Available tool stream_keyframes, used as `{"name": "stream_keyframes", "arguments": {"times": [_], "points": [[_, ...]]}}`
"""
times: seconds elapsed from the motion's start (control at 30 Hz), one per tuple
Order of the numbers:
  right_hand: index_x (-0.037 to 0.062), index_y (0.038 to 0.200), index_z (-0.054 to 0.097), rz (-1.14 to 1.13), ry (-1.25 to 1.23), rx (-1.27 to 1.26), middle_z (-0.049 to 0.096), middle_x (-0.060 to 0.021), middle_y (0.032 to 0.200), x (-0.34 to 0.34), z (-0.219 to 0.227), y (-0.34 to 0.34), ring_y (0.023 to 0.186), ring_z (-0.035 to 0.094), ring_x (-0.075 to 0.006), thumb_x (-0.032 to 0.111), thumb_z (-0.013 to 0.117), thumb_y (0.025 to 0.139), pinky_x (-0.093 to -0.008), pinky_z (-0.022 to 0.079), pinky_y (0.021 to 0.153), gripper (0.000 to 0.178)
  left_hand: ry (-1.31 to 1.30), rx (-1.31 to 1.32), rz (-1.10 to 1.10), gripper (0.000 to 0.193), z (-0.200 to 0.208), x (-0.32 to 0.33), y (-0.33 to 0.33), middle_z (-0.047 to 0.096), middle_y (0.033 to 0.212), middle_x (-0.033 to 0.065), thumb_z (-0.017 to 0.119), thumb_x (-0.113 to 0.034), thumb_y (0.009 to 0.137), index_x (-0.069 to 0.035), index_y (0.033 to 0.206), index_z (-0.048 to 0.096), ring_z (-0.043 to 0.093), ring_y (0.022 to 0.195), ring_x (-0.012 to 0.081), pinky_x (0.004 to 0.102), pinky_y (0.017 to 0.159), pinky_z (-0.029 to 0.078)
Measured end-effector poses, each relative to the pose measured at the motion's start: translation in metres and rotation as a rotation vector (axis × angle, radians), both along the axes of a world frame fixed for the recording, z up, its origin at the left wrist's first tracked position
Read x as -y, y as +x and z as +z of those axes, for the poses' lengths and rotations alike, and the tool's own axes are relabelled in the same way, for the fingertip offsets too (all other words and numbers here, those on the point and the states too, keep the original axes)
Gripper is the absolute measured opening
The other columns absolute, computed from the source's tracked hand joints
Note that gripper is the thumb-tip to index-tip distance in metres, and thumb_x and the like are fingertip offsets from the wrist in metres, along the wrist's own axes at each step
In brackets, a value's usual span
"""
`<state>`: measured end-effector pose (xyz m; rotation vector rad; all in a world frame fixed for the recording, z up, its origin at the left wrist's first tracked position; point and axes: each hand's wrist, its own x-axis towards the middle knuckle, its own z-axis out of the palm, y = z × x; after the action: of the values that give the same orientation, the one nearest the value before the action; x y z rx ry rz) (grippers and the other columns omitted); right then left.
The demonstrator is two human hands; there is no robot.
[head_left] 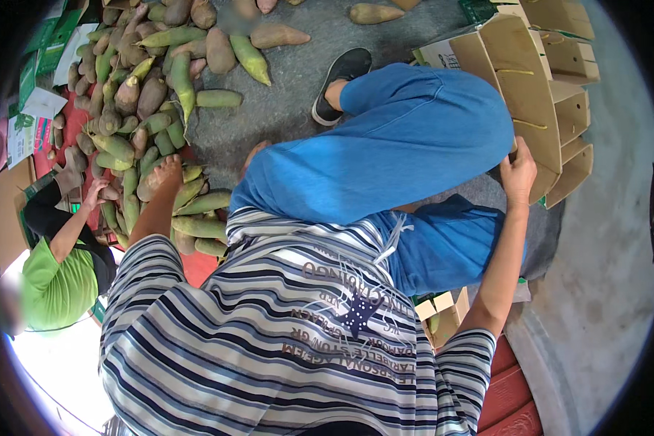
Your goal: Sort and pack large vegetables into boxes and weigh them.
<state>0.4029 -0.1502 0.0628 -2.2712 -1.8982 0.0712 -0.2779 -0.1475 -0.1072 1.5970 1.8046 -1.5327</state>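
Grey mat (291, 98) between vegetables (151, 98) and boxes (522, 94)

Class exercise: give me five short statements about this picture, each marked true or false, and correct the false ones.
1. The person's left hand is at the pile of vegetables. True.
2. The person's right hand is on the black shoe. False: it is beside a cardboard box.
3. The person's trousers are blue. True.
4. Every vegetable in the pile is green. False: many are brown.
5. The co-worker's shirt is striped. False: it is plain green.
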Motion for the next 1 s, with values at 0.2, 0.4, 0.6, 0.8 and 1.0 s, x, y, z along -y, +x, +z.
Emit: {"name": "stream_keyframes", "arguments": {"times": [0.2, 0.4, 0.6, 0.8, 1.0], "points": [[0.0049, 0.081, 0.054, -0.020, -0.037, -0.016, 0.058, -0.0151, 0.071, -0.003, 0.006, -0.007, 0.064, 0.057, -0.0316, 0.028, 0.060, 0.079, -0.0391, 0.045, 0.058, 0.023, 0.034, -0.094, 0.022, 0.061, -0.004, 0.005, -0.039, 0.038, 0.129, 0.0071, 0.060, -0.013, 0.079, -0.016, 0.132, 0.029, 0.041, 0.117, 0.0270, 0.0488, 0.080, 0.044], [0.0058, 0.082, 0.054, -0.063, -0.090, -0.037, 0.058, -0.0148, 0.071, -0.003, 0.005, -0.002, 0.063, 0.057, -0.0308, 0.028, 0.061, 0.078, -0.0387, 0.045, 0.057, 0.024, 0.024, -0.047, 0.032, 0.044, -0.018, 0.000, -0.043, 0.044, 0.125, 0.0080, 0.060, -0.017, 0.079, -0.012, 0.120, 0.044, 0.045, 0.114, 0.0265, 0.0454, 0.076, 0.048], [0.0069, 0.083, 0.055, -0.052, -0.093, -0.034, 0.059, -0.0140, 0.077, -0.002, 0.008, -0.003, 0.073, 0.058, -0.0320, 0.027, 0.060, 0.078, -0.0403, 0.046, 0.063, 0.022, 0.197, 0.407, -0.091, 0.032, -0.027, -0.041, 0.036, 0.058, 0.105, 0.0140, 0.060, -0.016, 0.075, -0.007, 0.105, 0.052, 0.057, 0.094, 0.0322, 0.0430, 0.077, 0.047], [0.0085, 0.085, 0.055, -0.042, -0.096, -0.015, 0.060, -0.0129, 0.080, -0.004, 0.010, -0.006, 0.076, 0.058, -0.0326, 0.027, 0.059, 0.078, -0.0411, 0.046, 0.065, 0.020, 0.685, 1.272, 0.241, 0.042, 0.061, -0.129, 0.187, 0.058, 0.102, 0.0184, 0.069, -0.022, 0.073, -0.004, 0.106, 0.050, 0.060, 0.088, 0.0253, 0.0344, 0.074, 0.047], [0.0080, 0.085, 0.055, -0.038, -0.058, -0.008, 0.061, -0.0133, 0.082, -0.001, 0.005, -0.001, 0.077, 0.058, -0.0335, 0.028, 0.059, 0.078, -0.0417, 0.046, 0.065, 0.021, 1.055, 1.978, 0.143, 0.049, 0.217, -0.170, 0.348, 0.059, 0.100, 0.0117, 0.073, -0.022, 0.072, 0.000, 0.110, 0.051, 0.057, 0.095, 0.0197, 0.0310, 0.080, 0.046]]}}
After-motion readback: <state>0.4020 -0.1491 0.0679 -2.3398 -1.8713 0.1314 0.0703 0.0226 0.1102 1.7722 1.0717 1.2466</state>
